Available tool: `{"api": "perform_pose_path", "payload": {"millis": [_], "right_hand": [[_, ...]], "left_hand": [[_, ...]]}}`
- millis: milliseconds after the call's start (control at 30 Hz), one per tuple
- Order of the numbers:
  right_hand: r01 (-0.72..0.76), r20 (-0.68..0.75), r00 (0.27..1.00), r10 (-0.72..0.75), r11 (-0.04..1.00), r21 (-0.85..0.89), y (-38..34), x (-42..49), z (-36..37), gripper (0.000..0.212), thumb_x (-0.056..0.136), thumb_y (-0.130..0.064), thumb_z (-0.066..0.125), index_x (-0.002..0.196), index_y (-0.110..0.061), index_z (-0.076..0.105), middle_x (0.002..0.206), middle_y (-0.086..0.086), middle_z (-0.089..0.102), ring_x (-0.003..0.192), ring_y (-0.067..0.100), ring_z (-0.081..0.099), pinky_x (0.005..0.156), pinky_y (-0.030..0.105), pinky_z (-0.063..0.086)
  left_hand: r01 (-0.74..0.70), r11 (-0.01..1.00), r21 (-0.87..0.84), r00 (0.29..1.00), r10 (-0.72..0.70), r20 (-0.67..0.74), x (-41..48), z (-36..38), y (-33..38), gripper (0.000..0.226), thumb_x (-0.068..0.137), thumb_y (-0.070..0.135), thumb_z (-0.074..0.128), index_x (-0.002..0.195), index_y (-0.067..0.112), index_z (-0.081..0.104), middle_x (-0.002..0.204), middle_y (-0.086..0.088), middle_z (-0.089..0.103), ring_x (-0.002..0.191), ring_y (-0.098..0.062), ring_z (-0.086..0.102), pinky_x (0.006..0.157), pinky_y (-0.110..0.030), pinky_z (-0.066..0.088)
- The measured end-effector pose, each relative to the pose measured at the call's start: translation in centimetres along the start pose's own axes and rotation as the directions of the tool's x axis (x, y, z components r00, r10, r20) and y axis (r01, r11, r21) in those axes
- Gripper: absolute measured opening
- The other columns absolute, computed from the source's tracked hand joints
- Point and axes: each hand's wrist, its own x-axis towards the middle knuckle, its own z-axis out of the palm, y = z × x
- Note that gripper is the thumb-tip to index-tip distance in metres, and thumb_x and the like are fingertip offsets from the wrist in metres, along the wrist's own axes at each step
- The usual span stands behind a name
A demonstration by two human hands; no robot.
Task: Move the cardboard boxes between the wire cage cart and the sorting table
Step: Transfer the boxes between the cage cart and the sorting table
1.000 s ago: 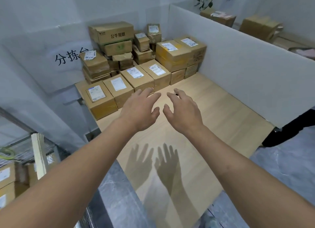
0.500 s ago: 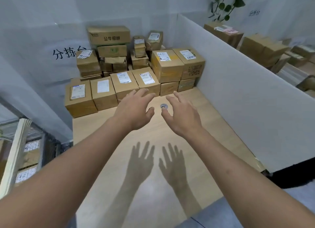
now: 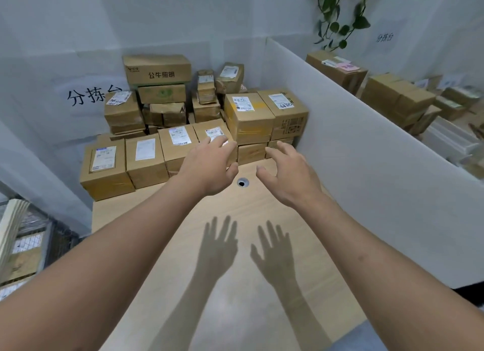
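Left hand [image 3: 209, 168] and right hand [image 3: 292, 176] moved nearer boxes [image 3: 146, 162]; both outstretched.

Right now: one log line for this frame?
left hand: open, over front-row box | right hand: open, empty | boxes: stacked at sorting table rear

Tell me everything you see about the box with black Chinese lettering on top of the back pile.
The lettered box is brown cardboard, wide and shallow, closed, lying flat as the highest piece of the back stack by the white wall. Black characters cross its front face, a small logo at upper left. It rests on a narrower green-printed box. The left hand and right hand do not touch it.
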Motion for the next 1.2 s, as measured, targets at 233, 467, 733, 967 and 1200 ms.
{"api": "perform_pose_path", "payload": {"millis": [233, 467, 733, 967, 1200], "right_hand": [[0.010, 0.055, 0.998, -0.009, 1.000, -0.018, 1.2, 5.1, 0.1, 0.062, 0.098, -0.058, 0.049, 0.153, -0.028, 0.048, 0.166, -0.002, 0.032, 0.148, 0.024, 0.036, 0.113, 0.046, 0.040], [0.033, 0.119, 0.992, -0.038, 0.999, 0.039, 4.8, 14.9, 2.5, 0.064, 0.097, -0.059, 0.049, 0.154, -0.030, 0.047, 0.166, -0.004, 0.030, 0.148, 0.025, 0.036, 0.112, 0.046, 0.042], [0.048, 0.205, 0.976, -0.070, 0.993, 0.110, 10.3, 27.6, 7.2, 0.064, 0.096, -0.059, 0.047, 0.152, -0.028, 0.048, 0.162, -0.002, 0.036, 0.142, 0.028, 0.043, 0.111, 0.047, 0.044], [0.015, 0.188, 0.981, -0.038, 0.993, 0.121, 12.4, 35.2, 10.9, 0.064, 0.093, -0.061, 0.047, 0.147, -0.027, 0.052, 0.159, 0.001, 0.040, 0.138, 0.032, 0.046, 0.110, 0.047, 0.044], [-0.009, 0.043, 0.999, 0.003, 0.991, 0.135, 13.5, 36.6, 14.5, 0.048, 0.095, -0.047, 0.053, 0.139, -0.027, 0.059, 0.148, 0.000, 0.049, 0.124, 0.030, 0.050, 0.107, 0.044, 0.044]], "left_hand": [[0.000, 0.999, -0.032, 1.000, 0.001, 0.031, 5.5, 0.6, -0.3, 0.057, 0.102, 0.045, 0.048, 0.154, 0.022, 0.041, 0.161, -0.004, 0.038, 0.145, -0.034, 0.037, 0.115, -0.048, 0.037], [0.074, 0.997, -0.034, 0.996, -0.072, 0.051, 13.8, 3.0, 0.2, 0.060, 0.103, 0.044, 0.047, 0.158, 0.023, 0.036, 0.164, -0.002, 0.035, 0.148, -0.036, 0.033, 0.122, -0.044, 0.029], [0.206, 0.977, -0.051, 0.969, -0.196, 0.153, 25.0, 9.0, -1.1, 0.059, 0.102, 0.046, 0.047, 0.157, 0.026, 0.035, 0.162, 0.001, 0.035, 0.148, -0.037, 0.032, 0.119, -0.049, 0.035], [0.269, 0.960, -0.080, 0.953, -0.254, 0.166, 32.7, 12.9, -3.6, 0.055, 0.102, 0.042, 0.050, 0.153, 0.025, 0.041, 0.162, -0.002, 0.036, 0.142, -0.040, 0.041, 0.119, -0.051, 0.034], [0.292, 0.925, -0.242, 0.955, -0.269, 0.125, 36.1, 17.1, -6.1, 0.046, 0.107, 0.038, 0.042, 0.152, 0.030, 0.042, 0.170, -0.002, 0.022, 0.149, -0.031, 0.035, 0.111, -0.046, 0.043]]}}
